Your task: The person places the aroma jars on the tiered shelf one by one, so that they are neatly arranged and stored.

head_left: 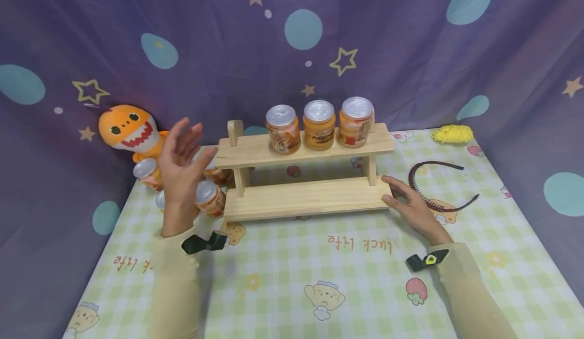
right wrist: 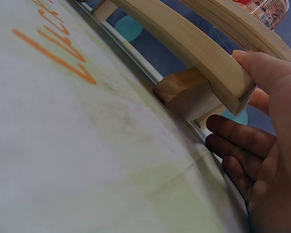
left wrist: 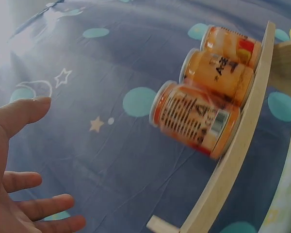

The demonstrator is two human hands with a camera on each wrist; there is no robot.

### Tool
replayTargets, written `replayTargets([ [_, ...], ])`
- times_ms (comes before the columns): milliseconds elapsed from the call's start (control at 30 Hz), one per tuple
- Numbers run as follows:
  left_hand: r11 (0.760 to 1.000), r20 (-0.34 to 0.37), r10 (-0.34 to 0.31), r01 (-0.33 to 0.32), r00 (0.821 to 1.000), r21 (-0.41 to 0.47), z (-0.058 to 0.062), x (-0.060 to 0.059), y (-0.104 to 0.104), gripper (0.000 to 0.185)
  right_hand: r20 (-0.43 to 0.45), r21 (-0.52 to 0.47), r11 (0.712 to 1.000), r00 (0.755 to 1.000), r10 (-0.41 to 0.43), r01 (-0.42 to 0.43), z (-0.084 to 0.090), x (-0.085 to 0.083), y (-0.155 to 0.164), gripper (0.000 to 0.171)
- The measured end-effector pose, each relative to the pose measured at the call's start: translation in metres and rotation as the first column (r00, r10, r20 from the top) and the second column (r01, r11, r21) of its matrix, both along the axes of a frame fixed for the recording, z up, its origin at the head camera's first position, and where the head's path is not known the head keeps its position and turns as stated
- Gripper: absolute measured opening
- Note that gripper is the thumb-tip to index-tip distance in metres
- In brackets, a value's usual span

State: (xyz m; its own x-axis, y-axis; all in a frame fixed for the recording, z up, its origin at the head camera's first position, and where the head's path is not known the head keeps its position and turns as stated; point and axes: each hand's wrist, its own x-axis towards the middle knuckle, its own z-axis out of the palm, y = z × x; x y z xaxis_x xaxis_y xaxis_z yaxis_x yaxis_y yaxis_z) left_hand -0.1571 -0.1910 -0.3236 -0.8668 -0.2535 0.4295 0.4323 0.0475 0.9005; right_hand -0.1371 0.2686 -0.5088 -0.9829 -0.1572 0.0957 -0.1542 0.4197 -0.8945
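A two-tier wooden rack [head_left: 301,199] stands on the table. Three orange jars with silver ribbed lids line its upper board: a left jar [head_left: 284,131], a middle jar [head_left: 319,126] and a right jar [head_left: 355,122]. My right hand [head_left: 412,210] holds the right end of the lower board; in the right wrist view the thumb [right wrist: 262,68] lies on top, other fingers below. The left hand [head_left: 180,174] is raised beside the rack's left end, fingers spread and holding nothing. Behind it several more jars [head_left: 212,199] stand on the table, partly hidden.
An orange shark plush [head_left: 130,126] sits at the back left. To the right lie a dark headband [head_left: 412,177] and a bundle of yellow cord [head_left: 452,134]. A checked tablecloth [head_left: 274,288] covers the table, and a purple curtain [head_left: 219,35] hangs behind.
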Motion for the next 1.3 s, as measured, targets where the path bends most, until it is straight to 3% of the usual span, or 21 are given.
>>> replayTargets([
  [333,0.992,0.067,0.125,-0.124,0.99,-0.022,-0.006,0.012,-0.028,0.061,0.003,0.009,1.0,1.0,-0.006,0.006,-0.001,-0.001,0.0,0.052],
  [600,0.989,0.064,0.146,-0.148,0.987,0.018,-0.014,0.015,-0.046,0.06,-0.006,0.017,1.0,1.0,-0.01,0.01,-0.003,-0.001,0.001,0.052],
  [833,0.981,0.106,0.187,-0.192,0.977,0.036,-0.022,0.02,-0.059,0.059,-0.008,0.012,1.0,1.0,-0.002,0.002,-0.001,0.0,0.001,0.052],
  [1000,0.973,0.1,0.199,-0.208,0.975,0.098,-0.031,0.021,-0.072,0.06,0.0,0.01,1.0,1.0,-0.006,0.006,-0.001,-0.001,0.0,0.052],
  [1300,0.948,0.194,0.292,-0.31,0.937,0.07,-0.048,0.026,-0.096,0.061,-0.001,-0.002,1.0,1.0,-0.004,0.004,-0.001,-0.001,0.0,0.052],
])
